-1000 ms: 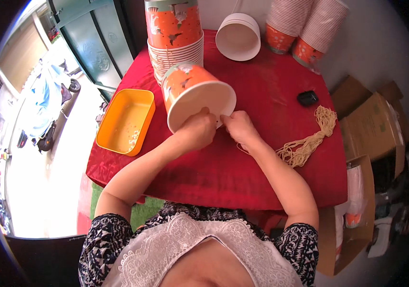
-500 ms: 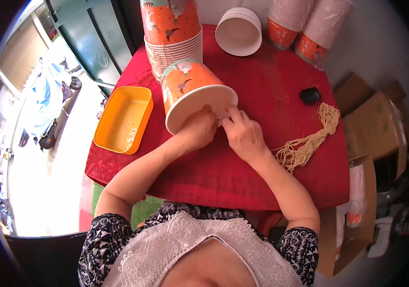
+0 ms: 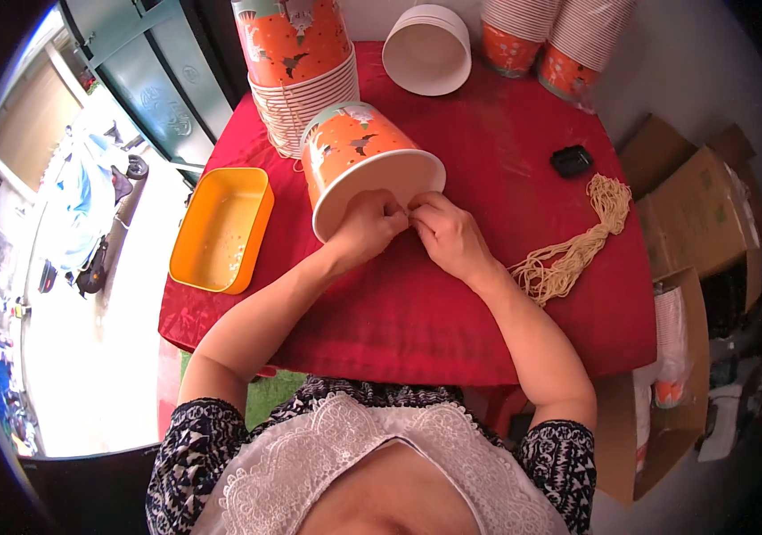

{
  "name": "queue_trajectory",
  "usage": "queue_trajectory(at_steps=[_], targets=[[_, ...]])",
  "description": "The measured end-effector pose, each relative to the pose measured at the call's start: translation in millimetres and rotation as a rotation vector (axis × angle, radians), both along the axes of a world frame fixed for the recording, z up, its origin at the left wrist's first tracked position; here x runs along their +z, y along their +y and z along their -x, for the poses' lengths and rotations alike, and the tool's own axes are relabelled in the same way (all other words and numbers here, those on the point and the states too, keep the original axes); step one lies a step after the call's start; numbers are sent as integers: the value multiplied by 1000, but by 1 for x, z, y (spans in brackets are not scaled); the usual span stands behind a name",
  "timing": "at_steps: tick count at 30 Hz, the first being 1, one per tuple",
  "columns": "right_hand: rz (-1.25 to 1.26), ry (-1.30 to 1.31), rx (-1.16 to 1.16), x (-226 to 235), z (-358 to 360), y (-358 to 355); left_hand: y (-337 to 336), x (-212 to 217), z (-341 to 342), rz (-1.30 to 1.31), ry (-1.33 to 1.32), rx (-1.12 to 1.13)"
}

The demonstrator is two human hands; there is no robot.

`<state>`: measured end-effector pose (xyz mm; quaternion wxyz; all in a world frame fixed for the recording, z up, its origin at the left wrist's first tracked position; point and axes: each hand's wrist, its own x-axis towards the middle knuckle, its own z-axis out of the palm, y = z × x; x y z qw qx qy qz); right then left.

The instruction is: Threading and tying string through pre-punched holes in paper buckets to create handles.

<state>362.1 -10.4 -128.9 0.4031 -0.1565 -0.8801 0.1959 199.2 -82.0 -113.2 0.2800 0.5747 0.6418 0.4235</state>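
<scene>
An orange patterned paper bucket point(image 3: 359, 147) with a white inside lies tilted on the red table, its mouth turned toward me. In front of that mouth is my left hand point(image 3: 365, 227), its fingers curled and pinched. My right hand point(image 3: 450, 236) meets it at the fingertips, just at the right part of the rim, also in a pinch. Whatever sits between the fingertips is too small to make out. To the left stands a yellow plastic tub point(image 3: 178, 260) with a few small pale bits inside. A hank of beige string point(image 3: 568, 254) lies right of my right forearm.
A tall stack of orange buckets point(image 3: 296, 53) stands behind the tilted one. White-lined bowls point(image 3: 426, 58) lie at the back, with bagged stacks point(image 3: 568, 62) beside them. A small black box point(image 3: 572, 161) rests at right. Cardboard boxes point(image 3: 702, 214) stand beyond the red table point(image 3: 381, 343).
My left hand has drawn slightly out of the bucket's mouth, and its fingertips now meet those of my right hand. The whole view has shifted a little.
</scene>
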Motion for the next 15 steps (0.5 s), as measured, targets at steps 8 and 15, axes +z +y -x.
queue_trajectory(at_steps=[8,15], targets=[[147,-20,26,-3,-1,4,0,10,2,165,-102,-39],[165,-50,32,8,-4,-1,2,1,-1,87,-59,-53]])
